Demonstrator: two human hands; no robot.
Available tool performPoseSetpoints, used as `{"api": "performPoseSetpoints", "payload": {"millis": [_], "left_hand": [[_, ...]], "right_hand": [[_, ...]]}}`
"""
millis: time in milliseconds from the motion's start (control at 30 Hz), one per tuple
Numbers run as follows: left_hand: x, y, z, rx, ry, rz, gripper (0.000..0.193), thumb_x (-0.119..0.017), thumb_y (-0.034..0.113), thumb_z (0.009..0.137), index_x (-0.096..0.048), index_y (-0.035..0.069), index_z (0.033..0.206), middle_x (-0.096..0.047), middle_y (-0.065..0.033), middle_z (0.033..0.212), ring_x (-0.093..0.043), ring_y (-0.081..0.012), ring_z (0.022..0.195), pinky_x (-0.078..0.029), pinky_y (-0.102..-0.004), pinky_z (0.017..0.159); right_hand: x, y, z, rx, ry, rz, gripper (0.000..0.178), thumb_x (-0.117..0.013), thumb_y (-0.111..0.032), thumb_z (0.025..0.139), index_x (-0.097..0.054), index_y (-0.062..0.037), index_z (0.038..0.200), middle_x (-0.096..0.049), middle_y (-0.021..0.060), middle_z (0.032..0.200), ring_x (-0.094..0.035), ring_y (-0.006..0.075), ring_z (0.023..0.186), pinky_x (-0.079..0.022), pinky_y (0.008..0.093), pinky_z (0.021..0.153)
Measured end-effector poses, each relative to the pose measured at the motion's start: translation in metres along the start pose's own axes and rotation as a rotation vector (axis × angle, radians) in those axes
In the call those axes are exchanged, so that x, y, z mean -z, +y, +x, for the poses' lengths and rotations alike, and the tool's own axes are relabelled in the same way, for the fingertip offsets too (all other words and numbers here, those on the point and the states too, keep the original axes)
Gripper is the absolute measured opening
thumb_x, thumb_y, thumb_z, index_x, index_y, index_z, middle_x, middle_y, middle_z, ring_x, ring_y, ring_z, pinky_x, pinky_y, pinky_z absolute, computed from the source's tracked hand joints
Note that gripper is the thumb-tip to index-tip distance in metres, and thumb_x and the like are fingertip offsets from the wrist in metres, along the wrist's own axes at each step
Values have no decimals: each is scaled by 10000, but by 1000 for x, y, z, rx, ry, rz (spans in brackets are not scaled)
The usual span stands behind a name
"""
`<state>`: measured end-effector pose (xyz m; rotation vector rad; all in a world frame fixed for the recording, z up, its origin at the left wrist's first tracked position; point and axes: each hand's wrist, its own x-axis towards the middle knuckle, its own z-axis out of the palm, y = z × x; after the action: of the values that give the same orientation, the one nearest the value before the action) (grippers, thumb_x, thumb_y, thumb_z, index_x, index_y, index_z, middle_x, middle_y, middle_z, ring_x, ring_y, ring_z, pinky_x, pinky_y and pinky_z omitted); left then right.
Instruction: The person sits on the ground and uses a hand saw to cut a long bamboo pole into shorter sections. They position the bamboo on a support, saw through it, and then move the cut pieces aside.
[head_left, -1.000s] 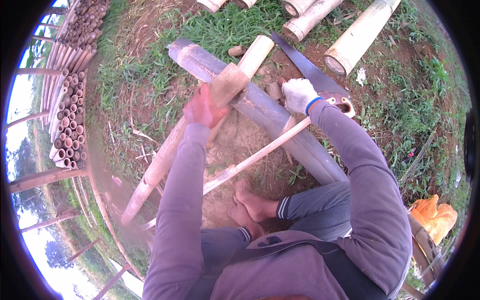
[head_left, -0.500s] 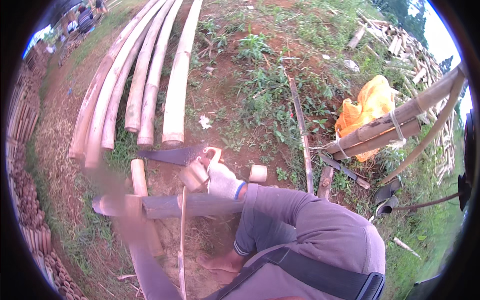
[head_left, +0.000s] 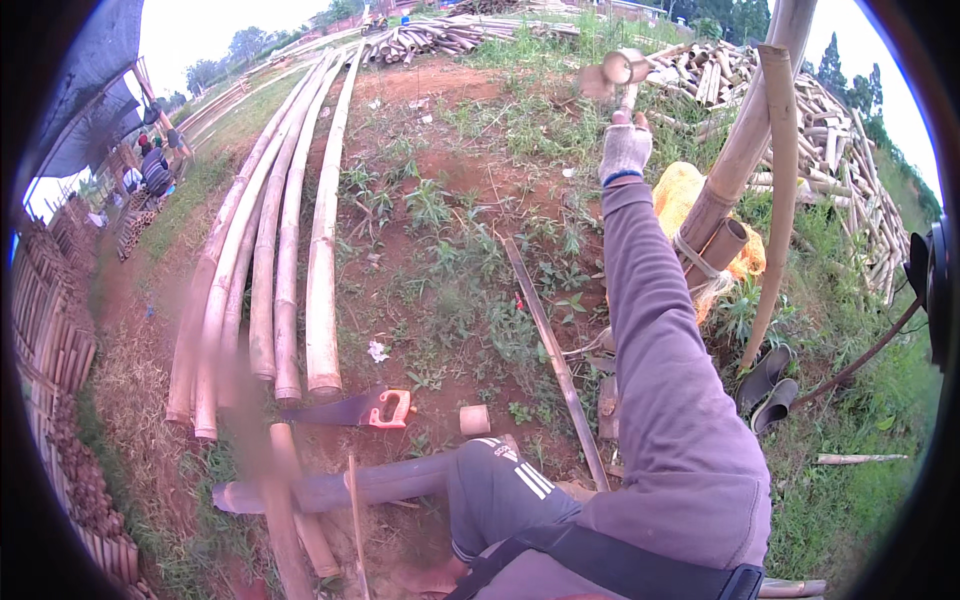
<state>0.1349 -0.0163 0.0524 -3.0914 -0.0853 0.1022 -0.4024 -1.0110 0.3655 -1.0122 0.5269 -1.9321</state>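
My right hand, in a whitish knit glove, is stretched far forward with its fingers extended. Just beyond the fingertips, a short cut bamboo piece is in the air, with a blurred second piece beside it. My left hand cannot be made out; a blurred smear covers the lower left. A handsaw with an orange-and-white handle lies on the ground, near a short bamboo offcut. A dark bamboo pole lies crosswise by my knee, with an upright thin stick next to it.
Long bamboo poles run away at the left. Cut pieces form a pile at the far right. An orange mesh sack stands behind a leaning bamboo post. Dark shoes lie right. People are far left.
My right hand has swung from beside the saw up and forward to the right, and the bamboo has left its fingers. My left sleeve has gone from view. The view has tilted up.
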Motion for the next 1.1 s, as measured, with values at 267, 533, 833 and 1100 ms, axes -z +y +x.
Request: {"api": "performPoseSetpoints", "payload": {"millis": [267, 533, 833, 1100], "left_hand": [[14, -48, -41, 103, 18, 2, 725, -761, 380, 955, -497, 40, 1539, -650, -232, 1346, -645, -346, 1205, -530, -449, 1054], [-84, -165, -59, 95, 76, -217, 485, -667, 353, 1050, -585, 72, 1436, -726, -175, 1154, -720, -290, 997, -590, -430, 931], [-82, -81, -130, 1545, 484, -1055, 976, -869, 567, 833, -404, -26, 1452, -522, -290, 1464, -636, -419, 1262, -527, -508, 1102], [-146, -81, -148, 1691, 1135, -2074, 1163, -975, 464, 787, -279, 39, 1617, -500, -216, 1557, -624, -351, 1343, -574, -543, 1098]], "right_hand": [[-39, 4, -217, 132, -742, -816, 422, -747, -258, 993, -705, -1, 1325, -778, 250, 1182, -764, 362, 1111, -607, 458, 959], [-16, 55, -560, 32, -1986, -876, 293, -708, -280, 924, -782, -5, 995, -737, 251, 824, -744, 467, 873, -600, 556, 806], [-204, 83, -743, 139, -1742, -246, 319, -750, -142, 979, -686, -36, 1273, -734, 175, 1140, -722, 341, 1049, -566, 440, 922], [-250, 177, -877, -976, -1723, -246, 527, -642, -479, 1097, -733, 26, 1218, -739, 39, 968, -666, 154, 808, -545, 329, 717]]}}
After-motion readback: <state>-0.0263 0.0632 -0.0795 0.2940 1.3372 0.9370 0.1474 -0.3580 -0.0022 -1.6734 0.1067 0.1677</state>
